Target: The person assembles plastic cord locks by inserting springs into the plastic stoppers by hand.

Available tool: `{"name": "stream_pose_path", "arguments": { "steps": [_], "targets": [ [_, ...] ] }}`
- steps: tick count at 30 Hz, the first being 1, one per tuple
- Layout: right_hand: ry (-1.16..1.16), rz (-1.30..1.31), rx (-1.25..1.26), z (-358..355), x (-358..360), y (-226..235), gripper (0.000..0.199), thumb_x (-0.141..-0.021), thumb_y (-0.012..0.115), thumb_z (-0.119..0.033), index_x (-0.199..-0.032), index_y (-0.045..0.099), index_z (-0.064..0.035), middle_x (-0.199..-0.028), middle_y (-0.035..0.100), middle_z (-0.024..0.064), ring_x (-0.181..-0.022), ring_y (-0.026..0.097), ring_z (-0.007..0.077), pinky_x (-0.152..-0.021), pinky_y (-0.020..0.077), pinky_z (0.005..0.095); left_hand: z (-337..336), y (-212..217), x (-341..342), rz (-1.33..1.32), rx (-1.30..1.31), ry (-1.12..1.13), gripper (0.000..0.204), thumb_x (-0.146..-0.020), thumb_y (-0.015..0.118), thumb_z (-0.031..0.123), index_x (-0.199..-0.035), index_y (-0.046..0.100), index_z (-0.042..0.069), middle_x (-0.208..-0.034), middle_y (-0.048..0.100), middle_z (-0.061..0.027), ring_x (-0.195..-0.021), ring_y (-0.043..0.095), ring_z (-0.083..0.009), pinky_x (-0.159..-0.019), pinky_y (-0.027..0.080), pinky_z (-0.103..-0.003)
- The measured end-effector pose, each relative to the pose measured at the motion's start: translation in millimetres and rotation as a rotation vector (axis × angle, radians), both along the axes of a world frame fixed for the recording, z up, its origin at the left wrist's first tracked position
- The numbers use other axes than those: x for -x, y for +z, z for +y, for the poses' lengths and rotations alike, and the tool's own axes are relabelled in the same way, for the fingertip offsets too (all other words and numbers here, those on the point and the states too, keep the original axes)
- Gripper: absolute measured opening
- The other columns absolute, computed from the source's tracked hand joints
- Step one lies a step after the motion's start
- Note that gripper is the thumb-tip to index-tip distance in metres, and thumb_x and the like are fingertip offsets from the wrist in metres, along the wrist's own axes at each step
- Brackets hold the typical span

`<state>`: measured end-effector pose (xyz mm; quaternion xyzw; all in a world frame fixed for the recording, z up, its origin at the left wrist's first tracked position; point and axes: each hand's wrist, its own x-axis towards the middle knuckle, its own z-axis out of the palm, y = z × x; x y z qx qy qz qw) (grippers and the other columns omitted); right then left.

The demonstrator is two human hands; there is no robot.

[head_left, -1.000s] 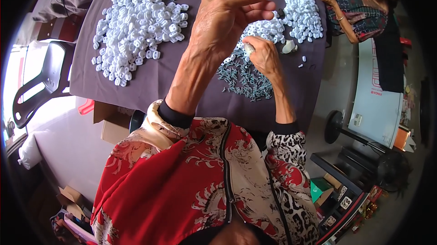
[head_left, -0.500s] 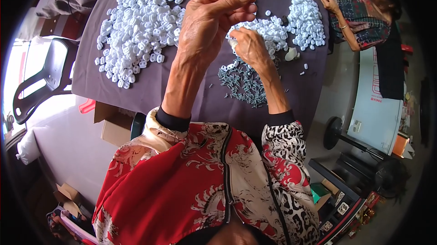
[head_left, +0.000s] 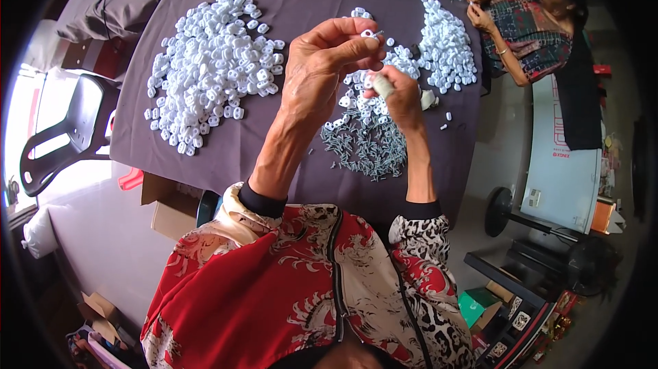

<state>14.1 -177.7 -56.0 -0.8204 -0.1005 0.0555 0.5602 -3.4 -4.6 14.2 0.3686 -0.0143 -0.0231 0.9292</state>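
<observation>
My left hand [head_left: 319, 71], raised over the table, pinches a small white plastic piece with a hole [head_left: 369, 34] between thumb and fingertips. Just below and to the right, my right hand [head_left: 404, 98] is closed with its fingers curled. A pale wrap [head_left: 382, 86] covers one of its digits; what the fingertips hold, if anything, I cannot make out. Under the hands lies a middle heap of white plastic pieces [head_left: 402, 63], partly hidden. Nearer to me, small grey screws [head_left: 367, 146] are spread in a loose pile, touching the white pieces.
A large heap of white pieces [head_left: 212, 67] covers the left of the dark tablecloth [head_left: 267, 156]; another heap [head_left: 447, 47] lies at the right. Across the right edge, another person's hands [head_left: 480, 9] work close together. A black chair [head_left: 75, 122] stands at the left.
My right hand has come off the middle heap and turned, so its wrapped digit shows. My left hand keeps its pinch on the white piece and sits lower in view; the view has shifted.
</observation>
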Motion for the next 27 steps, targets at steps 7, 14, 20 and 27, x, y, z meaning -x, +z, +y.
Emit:
{"name": "stream_pose_path", "arguments": {
  "steps": [7, 14, 20, 27],
  "targets": [
    [0.013, -0.064, -0.587, -6.5, 12.5, 78.9, 0.018, -0.083, 0.046, -0.005, -0.095, 0.057, 0.0023, -0.082, 0.06, 0.0072, -0.072, 0.06, 0.0151, -0.068, 0.0505, 0.0282, -14.8, 1.2, 6.5, 0.01, 0.066, -0.157, 0.015, -0.08, 0.057, 0.0, -0.094, 0.057, -0.003, -0.084, 0.061, -0.0116, -0.072, 0.061, -0.0168, -0.067, 0.051, -0.027],
    [-0.035, -0.144, -0.585, -1.2, 22.1, 99.9, 0.023, -0.077, 0.05, 0.0, -0.099, 0.056, 0.0058, -0.083, 0.061, 0.0087, -0.073, 0.06, 0.0128, -0.074, 0.0478, 0.0236, -23.2, 11.9, 14.3, 0.046, 0.085, -0.183, 0.016, -0.077, 0.061, 0.002, -0.091, 0.057, -0.005, -0.08, 0.062, -0.0142, -0.068, 0.062, -0.0179, -0.066, 0.052, -0.027],
    [-0.033, -0.139, -0.476, 1.9, 27.4, 114.1, 0.023, -0.077, 0.051, 0.001, -0.099, 0.056, 0.0067, -0.082, 0.061, 0.0079, -0.073, 0.06, 0.0119, -0.072, 0.0483, 0.0237, -18.3, 14.1, 15.7, 0.021, 0.097, -0.205, 0.015, -0.078, 0.06, 0.001, -0.092, 0.058, -0.004, -0.084, 0.062, -0.0134, -0.074, 0.062, -0.0179, -0.068, 0.052, -0.026],
    [-0.005, -0.157, -0.449, 5.9, 25.1, 115.3, 0.03, -0.073, 0.047, 0.005, -0.102, 0.056, 0.0064, -0.087, 0.06, 0.0083, -0.077, 0.058, 0.0114, -0.073, 0.0475, 0.0232, -16.2, 12.5, 16.0, 0.015, 0.068, -0.172, 0.012, -0.078, 0.061, 0.003, -0.088, 0.058, -0.003, -0.082, 0.062, -0.0122, -0.074, 0.061, -0.0173, -0.069, 0.05, -0.026]
  ]
}}
